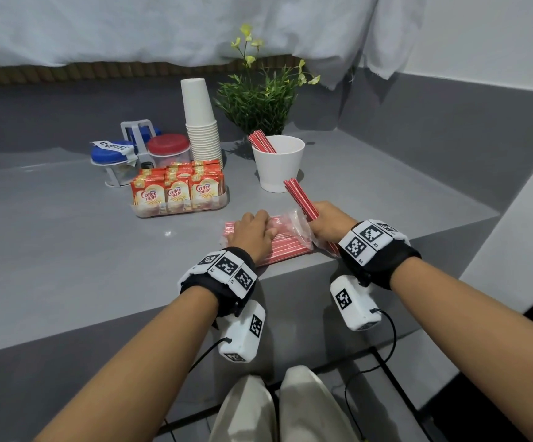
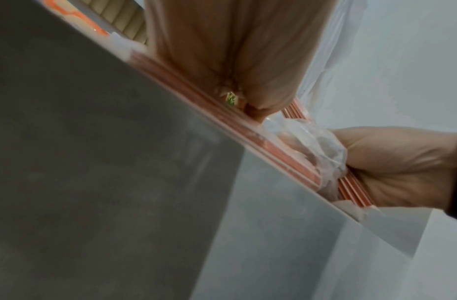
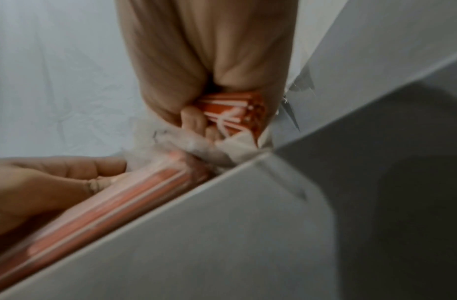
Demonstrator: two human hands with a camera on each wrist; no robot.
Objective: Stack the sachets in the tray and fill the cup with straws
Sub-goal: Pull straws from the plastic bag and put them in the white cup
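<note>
Left hand (image 1: 252, 232): palm down on the straw pack (image 1: 277, 247), forearm reaching in from the lower left; fingers together and lying flat over the plastic, pressing it to the counter (image 1: 67, 250). In the left wrist view the fingers (image 2: 258, 113) touch the pack's top near its torn end.
Right hand (image 1: 328, 224): fist turned thumb-side up, forearm coming in from the lower right; fingers curled tight round a bundle (image 1: 300, 199) of red straws, which slants up and away toward the cup. The bundle's lower ends stick out below the hand by the wristband. In the right wrist view the fingers (image 3: 194, 119) wrap the red-and-white straw ends.
Straw pack: lies flat near the counter's front edge, between the two hands, its crumpled open plastic end beside the right hand.
Cup (image 1: 277, 164): white, upright, beyond the right hand, well apart from it; a few straws (image 1: 262, 141) lean inside against its left rim.
Tray (image 1: 180, 207): clear, left of the cup, filled with upright rows of sachets (image 1: 177, 186).
Behind: cup stack (image 1: 201, 122), plant (image 1: 258, 100), lidded jars (image 1: 137, 151).
</note>
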